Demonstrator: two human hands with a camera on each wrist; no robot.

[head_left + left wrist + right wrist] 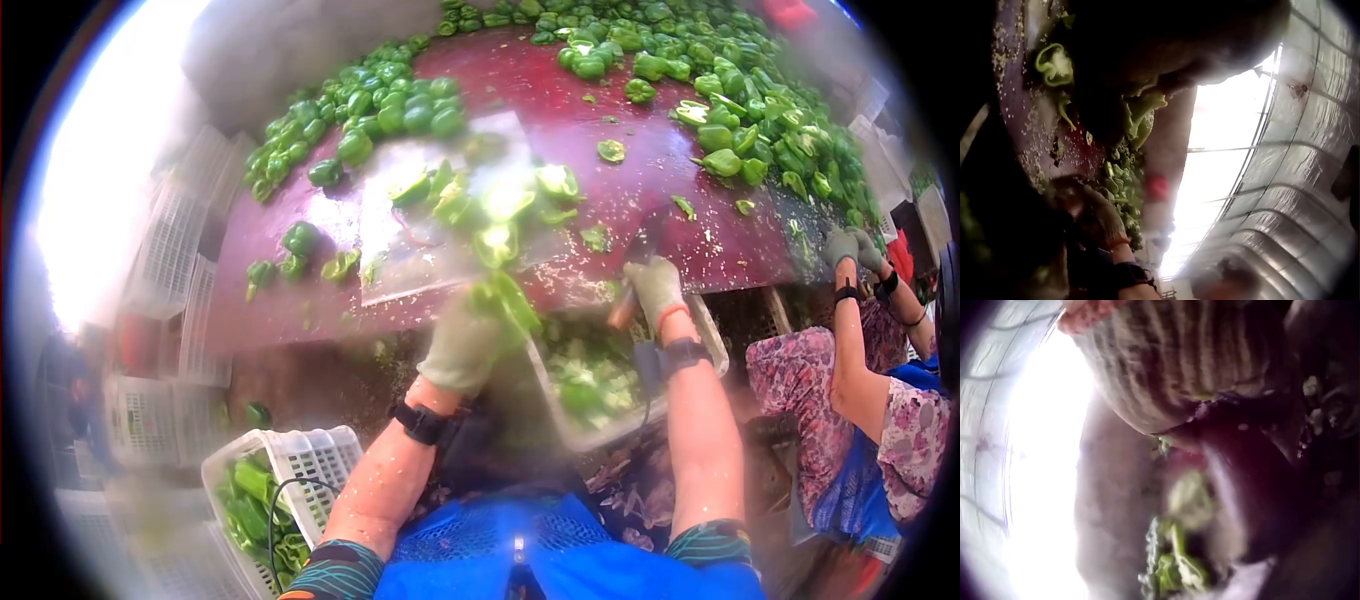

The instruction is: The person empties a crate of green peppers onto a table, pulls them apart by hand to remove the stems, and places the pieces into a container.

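My gloved left hand point(463, 345) grips a cut green bell pepper point(508, 303) at the red table's near edge. In the left wrist view that hand is mostly dark, with pepper flesh point(1142, 119) showing below its fingers. My gloved right hand point(655, 285) is curled round the reddish-brown handle point(623, 308) of what looks like a knife; the right wrist view shows this handle point(1235, 465) close up, its blade hidden there. Several cut peppers point(510, 200) lie on a pale sheet point(400, 268) ahead of the left hand. Between the hands, below the edge, sits a crate point(560, 425) of pepper pieces.
Whole green peppers point(400, 110) are heaped at the table's point(480, 60) back left, with a larger pile point(730, 100) at the right. A white crate point(320, 460) of peppers stands by my left arm. Another person's gloved hands point(850, 248) work at the right.
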